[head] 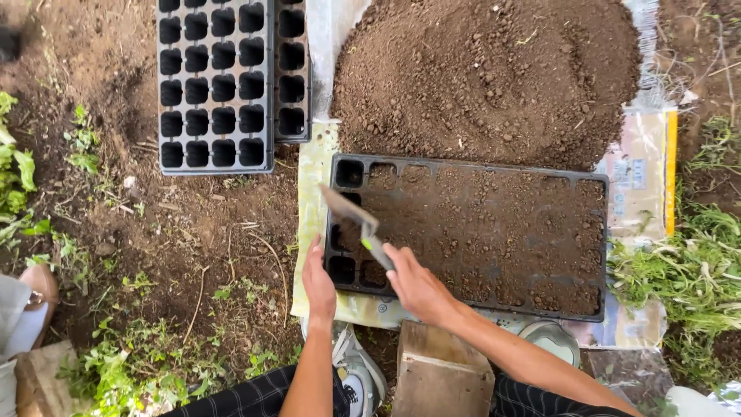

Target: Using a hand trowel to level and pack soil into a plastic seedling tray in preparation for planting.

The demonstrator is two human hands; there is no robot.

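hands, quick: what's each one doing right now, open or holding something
Left hand: open, holding nothing, resting at the seed tray's near-left edge.
Right hand: closed around a trowel over the soil-filled tray.

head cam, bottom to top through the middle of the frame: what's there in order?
Wooden block → right hand holding a trowel → black seed tray partly filled with soil → soil heap on a sheet.
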